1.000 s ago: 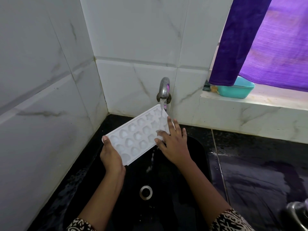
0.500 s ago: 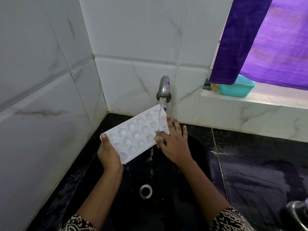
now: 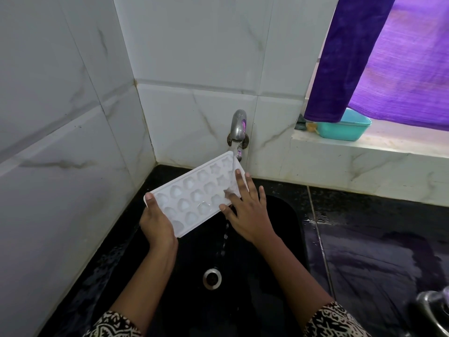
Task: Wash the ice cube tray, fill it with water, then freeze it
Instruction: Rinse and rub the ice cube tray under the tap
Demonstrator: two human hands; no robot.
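Since a second ago our left hand [image 3: 156, 223] is lifting its end of the ice cube tray [image 3: 192, 190] a touch higher. Our right hand [image 3: 247, 210] is sliding slightly further in across the end by the tap [image 3: 238, 127]. Otherwise the scene is holding as it was.

From the head view, we are holding the tray in the air over the black sink [image 3: 289, 222], with its far end right under the running tap. Our left hand is gripping the near corner, thumb laid over the rim; the fingers beneath are hidden. Our right hand is lying flat on the wet end, fingers straight and spread, pressing and holding nothing.

We are judging that we are still in the washing step. Water is striking the tray beside our fingers and is spilling off its near edge in a thin stream [image 3: 226, 237] toward the drain [image 3: 212, 278]. No soap or sponge is showing. Filling the tray level with water and carrying it to a freezer are both still to come.

The tray is looking white, rigid and thin. It is carrying three rows of shallow moulded cells, star-shaped ones near the tap and rounder ones toward us. It is sitting tilted, and at least one cell near its near edge is glinting with water.
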